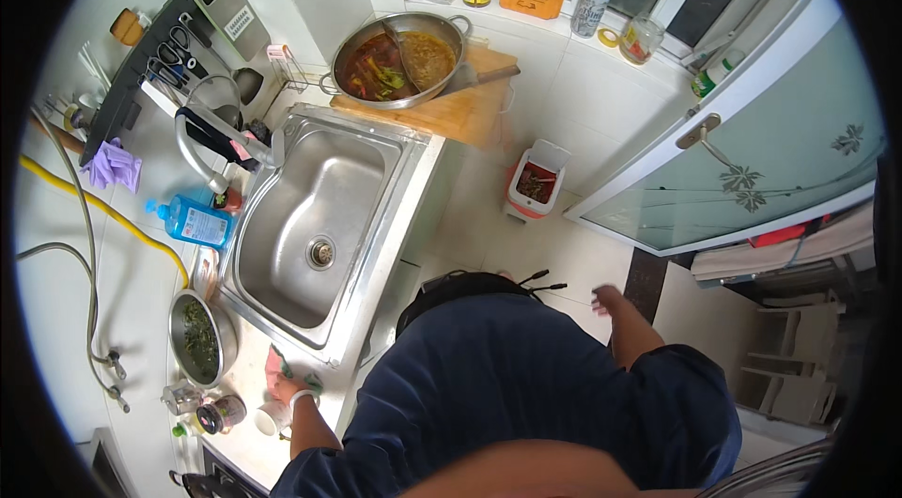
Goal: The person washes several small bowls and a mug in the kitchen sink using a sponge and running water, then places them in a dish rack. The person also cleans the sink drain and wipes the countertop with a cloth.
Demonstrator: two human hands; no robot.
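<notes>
My left hand [285, 389] is on a pink and green cloth [276, 361] on the white countertop [250, 346], beside the near corner of the steel sink [338, 167]. Close to that hand stands a white mug [271, 419]. The sink basin holds nothing visible, and its drain strainer [321, 253] shows. My right hand [607, 301] hangs at my side above the tiled floor with nothing seen in it. A steel bowl of dark leafy greens [201, 343] sits by the wall, past the cloth.
A divided steel pot [398, 61] with red and yellow broth rests on a wooden board [458, 116], a cleaver [479, 77] beside it. Blue soap bottle [201, 219], faucet [197, 153] and jars [222, 415] line the wall. A waste bin [537, 181] and glass door [761, 145] stand right.
</notes>
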